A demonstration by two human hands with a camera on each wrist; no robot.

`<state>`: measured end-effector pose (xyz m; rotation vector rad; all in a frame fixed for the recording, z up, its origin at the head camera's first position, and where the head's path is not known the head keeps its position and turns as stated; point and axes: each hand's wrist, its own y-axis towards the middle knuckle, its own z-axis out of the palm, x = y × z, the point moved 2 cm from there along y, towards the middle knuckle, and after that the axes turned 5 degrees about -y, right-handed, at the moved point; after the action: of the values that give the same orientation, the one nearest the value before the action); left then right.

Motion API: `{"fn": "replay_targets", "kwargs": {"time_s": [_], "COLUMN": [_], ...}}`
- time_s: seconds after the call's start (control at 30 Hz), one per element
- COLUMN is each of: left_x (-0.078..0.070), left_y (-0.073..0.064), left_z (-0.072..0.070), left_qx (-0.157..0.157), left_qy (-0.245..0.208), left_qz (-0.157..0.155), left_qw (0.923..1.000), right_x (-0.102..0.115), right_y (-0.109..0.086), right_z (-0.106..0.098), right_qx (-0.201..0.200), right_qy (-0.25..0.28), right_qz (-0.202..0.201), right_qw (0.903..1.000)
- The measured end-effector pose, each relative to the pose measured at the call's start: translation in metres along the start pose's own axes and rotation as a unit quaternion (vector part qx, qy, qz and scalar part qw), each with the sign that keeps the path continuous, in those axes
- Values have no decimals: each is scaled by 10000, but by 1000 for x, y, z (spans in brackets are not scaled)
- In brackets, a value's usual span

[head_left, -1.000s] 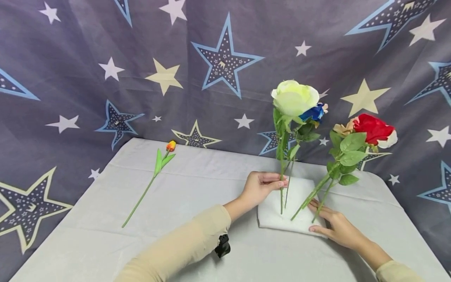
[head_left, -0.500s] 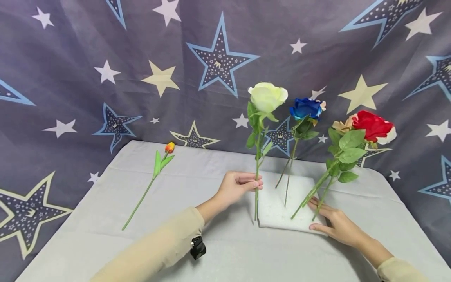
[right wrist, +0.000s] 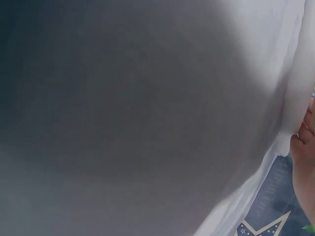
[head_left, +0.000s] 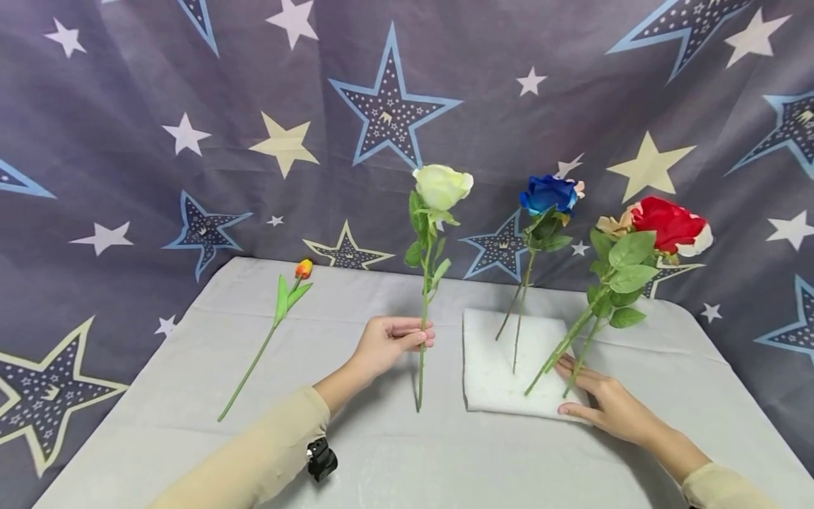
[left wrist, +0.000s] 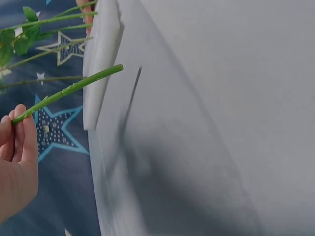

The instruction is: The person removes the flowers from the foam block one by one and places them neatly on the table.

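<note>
My left hand (head_left: 388,346) pinches the green stem of a pale green-white rose (head_left: 441,187), holding it upright to the left of the white foam block (head_left: 486,385). In the left wrist view the bare lower end of the stem (left wrist: 74,88) juts past the fingers above the cloth. My right hand (head_left: 613,410) rests at the block's right edge, fingers stretched out and thumb along the front. Standing in the block are a blue rose (head_left: 548,194) and, leaning right, a red rose (head_left: 668,225) with leafy stems. Part of the right fingers hides behind those stems.
An orange tulip (head_left: 304,268) with a long green stem lies on the left of the grey cloth-covered table (head_left: 159,438). Behind the table hangs a star-patterned curtain (head_left: 356,56). A black wrist camera (head_left: 321,459) sits below my left sleeve.
My left hand has carried the pale rose leftward, from over the foam block to beside it. The right hand stays at the block, and the blue and red roses remain standing.
</note>
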<state>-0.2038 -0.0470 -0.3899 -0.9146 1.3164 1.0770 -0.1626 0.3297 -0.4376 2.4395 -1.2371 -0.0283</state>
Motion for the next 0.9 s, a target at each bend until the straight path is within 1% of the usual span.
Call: {"fn": "replay_targets", "kwargs": {"time_s": [0.2, 0.37, 0.5, 0.73, 0.9], "left_x": [2, 9, 13, 16, 15], "left_y": [-8, -15, -21, -29, -33], "left_z": [-21, -41, -56, -79, -96], "left_qx": [-183, -268, -277, -415, -314], "left_qy": [123, 247, 374, 467, 585], "left_qz": [-293, -558, -779, -1181, -1288], "left_qw": [9993, 9978, 9959, 9910, 9894], "right_x": [-1, -2, -2, -2, -3], "right_y": [0, -1, -1, -1, -2], "right_z": [1, 2, 1, 1, 1], "right_qx": [-44, -109, -125, -134, -104], "right_qy": [144, 175, 138, 192, 173], "right_qz": [-66, -129, -133, -121, -69], "right_qw": [9999, 9997, 9997, 9997, 9998]}}
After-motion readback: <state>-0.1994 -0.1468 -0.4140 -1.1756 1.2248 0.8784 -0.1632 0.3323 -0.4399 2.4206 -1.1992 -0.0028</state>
